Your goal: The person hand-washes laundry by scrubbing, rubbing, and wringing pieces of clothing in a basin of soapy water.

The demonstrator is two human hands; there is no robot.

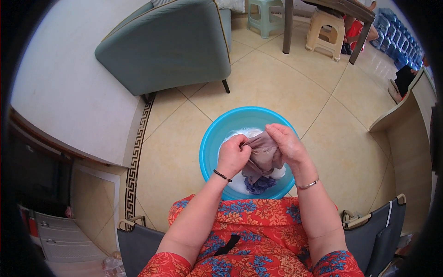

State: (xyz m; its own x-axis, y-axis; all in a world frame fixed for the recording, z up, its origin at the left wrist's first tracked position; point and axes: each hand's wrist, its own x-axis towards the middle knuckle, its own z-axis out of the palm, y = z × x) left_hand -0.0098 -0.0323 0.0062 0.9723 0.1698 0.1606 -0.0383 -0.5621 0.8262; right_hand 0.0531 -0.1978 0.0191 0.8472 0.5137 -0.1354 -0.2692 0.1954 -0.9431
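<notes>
A round blue plastic basin [208,138] stands on the floor in front of my lap, with white suds inside. Above it my left hand [236,155] grips one part of a wet greyish-mauve cloth [264,155], thumb and fingers closed on the fabric. My right hand [285,142] pinches the cloth's upper right edge, so it is stretched between both hands and hangs into the basin. Below the cloth lies a bunched purple-blue cloth [259,185]. Some white fabric [278,172] shows beside it, partly covered.
A grey-green armchair [166,48] stands by the wall. Farther off are a beige plastic stool [325,33], a pale green stool [264,17], a table leg [288,27], seated people partly visible and blue water bottles [398,38]. A wooden cabinet [408,121] is at right.
</notes>
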